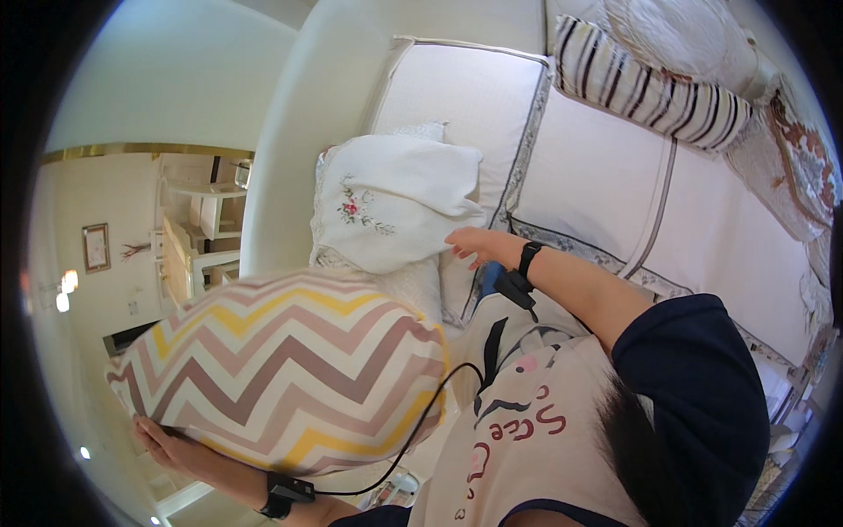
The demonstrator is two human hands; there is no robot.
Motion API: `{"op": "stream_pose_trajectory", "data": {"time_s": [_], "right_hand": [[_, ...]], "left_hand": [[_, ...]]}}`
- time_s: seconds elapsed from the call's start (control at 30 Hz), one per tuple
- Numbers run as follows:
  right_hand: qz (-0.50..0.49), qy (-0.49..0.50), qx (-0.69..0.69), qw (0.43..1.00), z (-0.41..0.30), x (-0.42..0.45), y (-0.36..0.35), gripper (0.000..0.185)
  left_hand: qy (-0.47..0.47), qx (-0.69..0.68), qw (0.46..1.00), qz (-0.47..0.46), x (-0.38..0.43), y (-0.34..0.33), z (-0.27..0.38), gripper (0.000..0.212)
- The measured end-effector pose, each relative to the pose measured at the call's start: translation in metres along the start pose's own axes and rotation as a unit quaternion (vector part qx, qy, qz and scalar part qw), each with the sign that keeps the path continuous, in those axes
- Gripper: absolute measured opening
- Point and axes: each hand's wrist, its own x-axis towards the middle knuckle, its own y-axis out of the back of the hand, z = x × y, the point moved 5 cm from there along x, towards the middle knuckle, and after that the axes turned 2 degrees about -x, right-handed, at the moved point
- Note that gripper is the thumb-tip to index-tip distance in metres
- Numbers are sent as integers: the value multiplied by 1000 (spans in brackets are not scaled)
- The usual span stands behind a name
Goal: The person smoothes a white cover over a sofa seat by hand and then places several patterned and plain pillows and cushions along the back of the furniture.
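My left hand (158,444) holds a plump cushion (283,375) by its lower left edge. The cushion has zigzag stripes in mauve, pink, yellow and white, and is held up at the left of my body. My right hand (471,245) reaches out with fingers apart and slightly bent, at the edge of a white cloth (402,197) with lace trim and an embroidered red flower. Whether the fingertips touch the cloth is unclear. Under the cloth, a pale cushion (415,283) partly shows on the sofa seat (461,85).
A striped bolster (649,85) and ornate cushions (787,158) line the sofa's far right. The sofa arm (303,165) curves up beside the cloth. A black cable (421,421) runs from my left wrist device to my body. Beyond stand a table (176,253) and white chairs (214,211).
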Motion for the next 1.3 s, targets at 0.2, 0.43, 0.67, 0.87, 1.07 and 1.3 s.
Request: {"op": "stream_pose_trajectory", "data": {"time_s": [0.2, 0.43, 0.67, 0.87, 1.07, 1.3], "right_hand": [[-114, 107, 281, 947, 43, -95, 51, 58], [49, 320, 425, 846, 127, -246, 145, 51], [363, 356, 393, 766, 283, -304, 185, 49], [651, 254, 209, 684, 400, -347, 224, 47], [534, 341, 405, 659, 441, -386, 314, 47], [561, 270, 233, 747, 363, -404, 455, 45]], "left_hand": [[1, -240, 964, -114, -49, -85, 62, 40], [8, -434, 843, -317, -218, -244, 183, 28], [-33, -546, 690, -475, -352, -340, 284, 11], [-96, -505, 646, -564, -471, -408, 296, 11], [-85, -393, 679, -615, -538, -434, 175, 10], [2, -229, 740, -633, -634, -425, 32, 6]]}}
